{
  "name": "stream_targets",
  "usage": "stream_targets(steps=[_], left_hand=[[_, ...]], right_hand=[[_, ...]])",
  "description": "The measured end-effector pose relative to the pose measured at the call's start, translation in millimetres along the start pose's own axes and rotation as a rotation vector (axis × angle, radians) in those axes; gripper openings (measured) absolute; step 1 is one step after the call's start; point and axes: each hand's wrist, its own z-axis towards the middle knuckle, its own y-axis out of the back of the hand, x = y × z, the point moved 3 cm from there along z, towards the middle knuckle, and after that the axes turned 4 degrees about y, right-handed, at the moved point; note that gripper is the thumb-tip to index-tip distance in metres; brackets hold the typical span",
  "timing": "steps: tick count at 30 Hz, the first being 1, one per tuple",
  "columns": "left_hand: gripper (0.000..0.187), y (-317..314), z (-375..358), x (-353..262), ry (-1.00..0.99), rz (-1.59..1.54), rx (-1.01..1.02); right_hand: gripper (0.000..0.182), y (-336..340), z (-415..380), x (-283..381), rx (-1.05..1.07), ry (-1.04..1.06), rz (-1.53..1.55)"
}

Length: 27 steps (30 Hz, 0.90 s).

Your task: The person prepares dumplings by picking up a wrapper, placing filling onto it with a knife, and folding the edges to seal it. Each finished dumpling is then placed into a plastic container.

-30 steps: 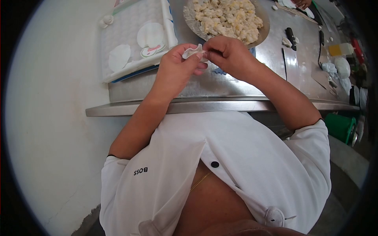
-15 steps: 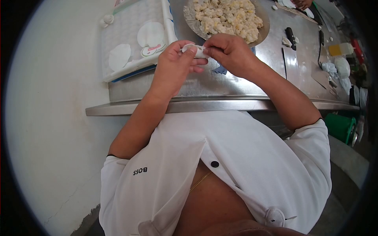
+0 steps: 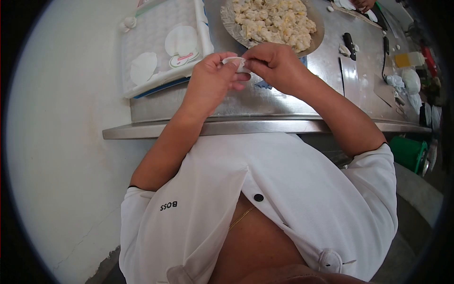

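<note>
A small white dumpling (image 3: 240,66), its thin wrapper folded over, is held above the steel table between both hands. My left hand (image 3: 213,78) closes round it from the left, thumb on top and fingers beneath. From the right, my right hand (image 3: 276,65) pinches the wrapper's edge between thumb and forefinger. Just beyond the hands stands a wide metal bowl (image 3: 318,35) of chunky, pale filling (image 3: 274,23). Left of them, round white wrappers (image 3: 181,41) lie on a plastic-covered tray (image 3: 156,28). Any filling inside the dumpling is mostly hidden.
A cleaver (image 3: 349,71) with a black handle lies on the steel table (image 3: 283,106) to the right. Farther right are a bottle of yellow liquid (image 3: 407,59) and plastic bags (image 3: 410,81). Another person's hand (image 3: 363,4) shows at the top right. A wall borders the left side.
My left hand has turned slightly, and the dumpling looks shorter and more upright between my fingers. My right hand has shifted slightly down and keeps its pinch at the edge.
</note>
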Motion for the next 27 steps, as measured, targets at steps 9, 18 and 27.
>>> stream_targets(steps=[9,18,27], left_hand=[[0.022,2.0,1.2,-1.4,-0.026,0.090,-0.011],[0.023,-0.5,0.7,-1.7,-0.060,0.016,-0.033],[0.027,-2.0,-1.4,-1.6,-0.062,0.192,-0.047]], right_hand=[[0.017,2.4,-0.8,13.2,0.028,-0.041,-0.050],[0.015,2.2,0.5,1.2,-0.018,-0.007,-0.048],[0.016,0.3,-2.9,10.7,-0.008,0.027,-0.174]])
